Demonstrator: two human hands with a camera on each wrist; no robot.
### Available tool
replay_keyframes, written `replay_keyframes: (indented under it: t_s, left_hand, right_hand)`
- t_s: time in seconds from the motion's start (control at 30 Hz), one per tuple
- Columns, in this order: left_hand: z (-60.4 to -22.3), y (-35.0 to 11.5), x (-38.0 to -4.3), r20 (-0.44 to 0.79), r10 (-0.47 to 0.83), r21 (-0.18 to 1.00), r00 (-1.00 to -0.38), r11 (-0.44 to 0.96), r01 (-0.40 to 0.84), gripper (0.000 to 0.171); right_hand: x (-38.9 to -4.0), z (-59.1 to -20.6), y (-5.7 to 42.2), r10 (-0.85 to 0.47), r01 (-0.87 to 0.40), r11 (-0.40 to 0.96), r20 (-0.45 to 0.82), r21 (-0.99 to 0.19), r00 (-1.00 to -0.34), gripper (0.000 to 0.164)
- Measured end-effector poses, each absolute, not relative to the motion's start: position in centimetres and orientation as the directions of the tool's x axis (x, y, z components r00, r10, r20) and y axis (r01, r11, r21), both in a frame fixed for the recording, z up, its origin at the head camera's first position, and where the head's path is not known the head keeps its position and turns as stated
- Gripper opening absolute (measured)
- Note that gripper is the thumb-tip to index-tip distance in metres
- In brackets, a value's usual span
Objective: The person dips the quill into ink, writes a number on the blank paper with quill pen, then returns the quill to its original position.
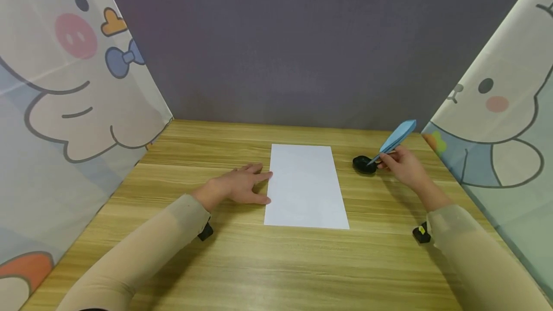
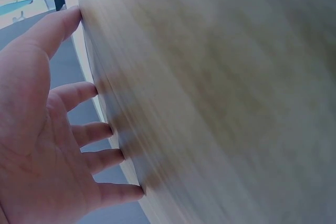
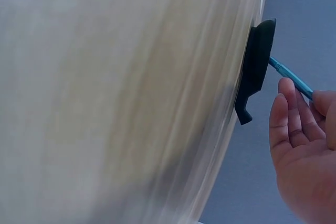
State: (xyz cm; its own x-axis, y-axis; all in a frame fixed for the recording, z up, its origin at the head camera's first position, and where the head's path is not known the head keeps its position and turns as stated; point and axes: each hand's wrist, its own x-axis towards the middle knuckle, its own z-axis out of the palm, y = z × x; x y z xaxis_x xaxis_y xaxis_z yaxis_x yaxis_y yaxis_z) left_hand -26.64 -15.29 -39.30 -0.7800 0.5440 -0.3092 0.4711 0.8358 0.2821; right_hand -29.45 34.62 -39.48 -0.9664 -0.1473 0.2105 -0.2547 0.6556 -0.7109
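Note:
A white sheet of paper (image 1: pixel 304 188) lies flat on the wooden table. My left hand (image 1: pixel 245 185) rests beside it with fingers spread, thumb and index fingertip at the sheet's left edge; the left wrist view shows the fingertips (image 2: pixel 118 155) down on the tabletop. To the right of the paper, my right hand (image 1: pixel 403 166) pinches a light-blue feather pen (image 1: pixel 396 137). The pen's tip points down into a small black dish (image 1: pixel 364 164). In the right wrist view the pen's blue shaft (image 3: pixel 291 78) slants to the dish, its tip hidden behind the rim.
Around the wooden table (image 1: pixel 276 268) stand a dark grey panel (image 1: pixel 281 47) at the back and cartoon-printed cloths at the left (image 1: pixel 43 124) and right (image 1: pixel 510 124). Small black devices (image 1: pixel 422 233) sit under both wrists.

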Motion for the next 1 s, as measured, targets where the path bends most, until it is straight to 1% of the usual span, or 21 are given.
replay_keyframes:
  t_s: [0.4,0.73,1.0]
  left_hand:
    - [-39.2,-15.3,-26.6,-0.306,0.545,0.288,-0.780,0.834,0.470,0.090]
    - [-39.2,-15.3,-26.5,-0.312,0.544,0.289,-0.779,0.836,0.467,0.090]
    - [-39.0,-15.1,-26.4,-0.324,0.531,0.284,-0.783,0.844,0.455,0.090]
  right_hand:
    - [-29.4,-39.2,34.7,-0.150,-0.227,0.661,0.171,-0.715,-0.974,0.037]
    - [-28.7,-38.9,34.7,-0.100,-0.216,0.656,0.201,-0.723,-0.975,0.042]
    - [-28.4,-38.8,34.6,-0.097,-0.214,0.663,0.201,-0.718,-0.975,0.040]
